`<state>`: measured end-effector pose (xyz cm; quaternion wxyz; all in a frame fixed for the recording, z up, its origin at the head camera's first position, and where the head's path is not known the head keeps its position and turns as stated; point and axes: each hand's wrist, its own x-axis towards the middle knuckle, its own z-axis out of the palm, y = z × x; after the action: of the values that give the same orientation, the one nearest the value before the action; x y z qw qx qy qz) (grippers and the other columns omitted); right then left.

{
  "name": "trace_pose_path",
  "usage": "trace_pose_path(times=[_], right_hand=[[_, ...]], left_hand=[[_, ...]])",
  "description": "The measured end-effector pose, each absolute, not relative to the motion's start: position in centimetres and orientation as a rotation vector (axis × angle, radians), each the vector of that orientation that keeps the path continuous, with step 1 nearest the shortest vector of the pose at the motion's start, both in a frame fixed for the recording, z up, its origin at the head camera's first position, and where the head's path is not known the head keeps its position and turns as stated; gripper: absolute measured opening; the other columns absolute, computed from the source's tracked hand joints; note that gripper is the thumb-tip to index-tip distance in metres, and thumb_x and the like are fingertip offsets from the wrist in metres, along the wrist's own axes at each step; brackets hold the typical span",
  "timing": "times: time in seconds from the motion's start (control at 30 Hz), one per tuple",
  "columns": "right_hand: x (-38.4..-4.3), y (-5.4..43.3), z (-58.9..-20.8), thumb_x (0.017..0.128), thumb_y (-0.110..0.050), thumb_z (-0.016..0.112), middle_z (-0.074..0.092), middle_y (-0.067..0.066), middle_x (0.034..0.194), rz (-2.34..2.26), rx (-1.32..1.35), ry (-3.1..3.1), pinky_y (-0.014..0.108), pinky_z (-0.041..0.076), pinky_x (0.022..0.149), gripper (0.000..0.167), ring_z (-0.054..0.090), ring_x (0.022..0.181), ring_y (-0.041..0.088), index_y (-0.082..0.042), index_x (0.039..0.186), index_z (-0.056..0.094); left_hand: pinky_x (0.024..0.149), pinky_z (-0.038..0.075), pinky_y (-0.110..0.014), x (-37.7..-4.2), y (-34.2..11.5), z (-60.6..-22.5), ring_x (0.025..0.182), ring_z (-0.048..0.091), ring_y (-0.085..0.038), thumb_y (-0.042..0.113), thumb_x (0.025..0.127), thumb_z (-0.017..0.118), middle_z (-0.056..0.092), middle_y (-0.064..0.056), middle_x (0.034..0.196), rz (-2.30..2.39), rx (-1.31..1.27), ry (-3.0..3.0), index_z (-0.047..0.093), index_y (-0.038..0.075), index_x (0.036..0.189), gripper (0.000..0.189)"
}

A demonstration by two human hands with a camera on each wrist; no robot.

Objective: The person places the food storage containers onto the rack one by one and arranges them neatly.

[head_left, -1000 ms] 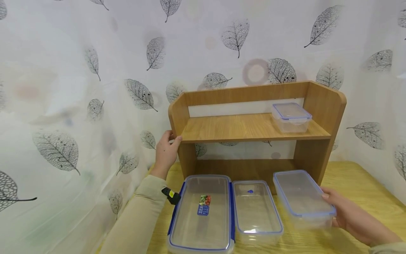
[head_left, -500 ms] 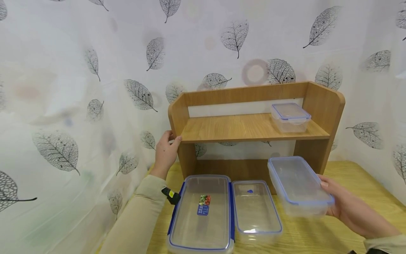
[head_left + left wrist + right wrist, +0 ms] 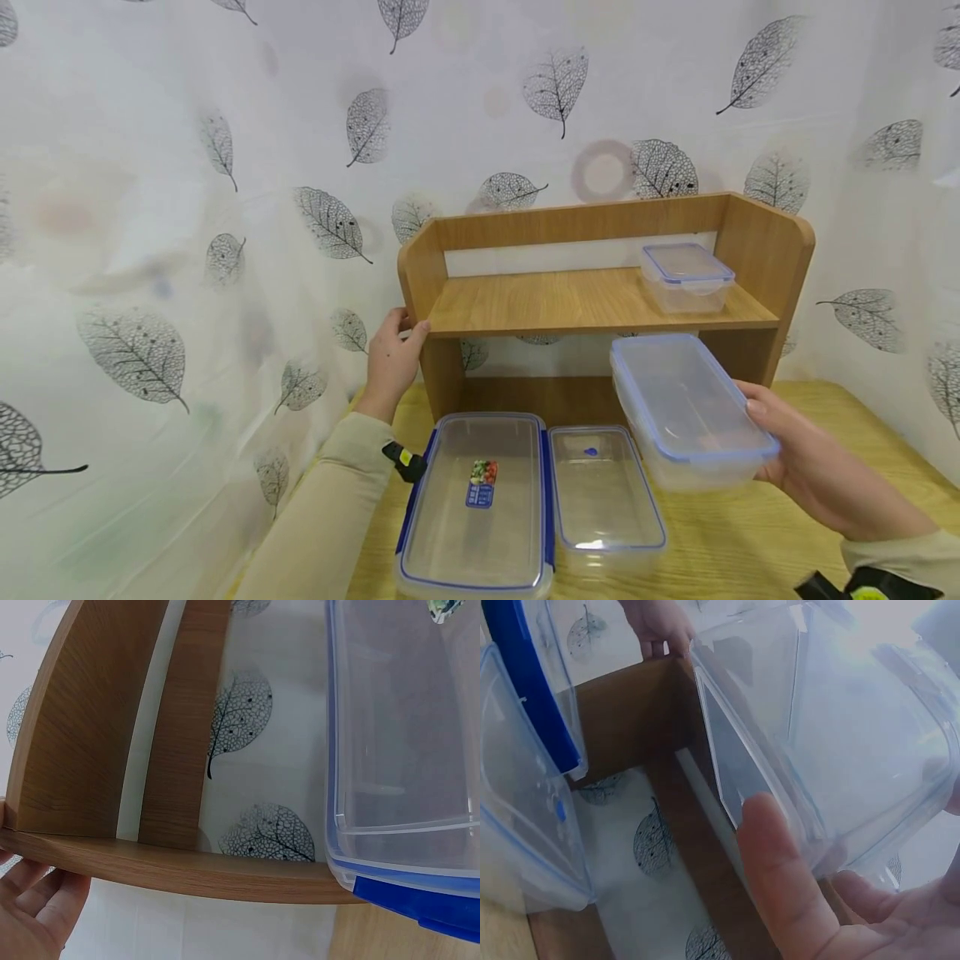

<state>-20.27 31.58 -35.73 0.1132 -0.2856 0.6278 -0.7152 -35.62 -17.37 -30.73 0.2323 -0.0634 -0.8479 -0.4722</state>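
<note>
My left hand [image 3: 393, 362] grips the left side panel of a wooden desktop shelf [image 3: 540, 300], thumb at the front edge. In the left wrist view, its fingers [image 3: 56, 900] curl around that panel. My right hand [image 3: 825, 467] holds a clear rectangular food container [image 3: 686, 400] with a pale blue-edged lid by its right side. This container is raised in front of the shelf's lower opening, below the upper board. In the right wrist view, the thumb and fingers [image 3: 780, 877] spread around the clear container [image 3: 855, 750].
A small clear container [image 3: 687, 287] sits at the right end of the upper board. Before the shelf, a large container with dark blue clips [image 3: 480, 542] and a medium container [image 3: 607, 500] stand side by side on the wooden table [image 3: 832, 417]. A leaf-print curtain [image 3: 480, 100] hangs behind.
My right hand has lifted the food container up and slightly left, from low over the table to just under the upper board's level in view. My left hand has stayed on the shelf.
</note>
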Motion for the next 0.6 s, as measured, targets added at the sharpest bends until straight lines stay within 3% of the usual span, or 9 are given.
trace_pose_path(times=[0.27,0.6], right_hand=[[-20.4,30.0,-33.6,0.113,-0.016,0.014,0.054,0.003,0.134,-2.087,-0.925,1.911,0.035,0.056,0.089,0.046,0.062,0.110,0.017,-0.018,0.155,0.031],[-20.7,27.4,-31.0,0.113,-0.020,0.021,0.056,0.005,0.129,-2.070,-0.843,2.048,0.035,0.058,0.086,0.039,0.064,0.108,0.019,-0.017,0.150,0.034]], left_hand=[[0.097,0.054,-0.051,-35.5,-17.4,-30.7,0.123,0.059,-0.035,0.036,0.104,0.057,0.059,-0.017,0.136,-1.284,-0.207,-2.311,0.054,0.010,0.138,0.043],[0.098,0.053,-0.051,-35.9,-17.5,-30.8,0.123,0.059,-0.036,0.038,0.104,0.057,0.058,-0.017,0.137,-1.280,-0.190,-2.326,0.054,0.011,0.139,0.045]])
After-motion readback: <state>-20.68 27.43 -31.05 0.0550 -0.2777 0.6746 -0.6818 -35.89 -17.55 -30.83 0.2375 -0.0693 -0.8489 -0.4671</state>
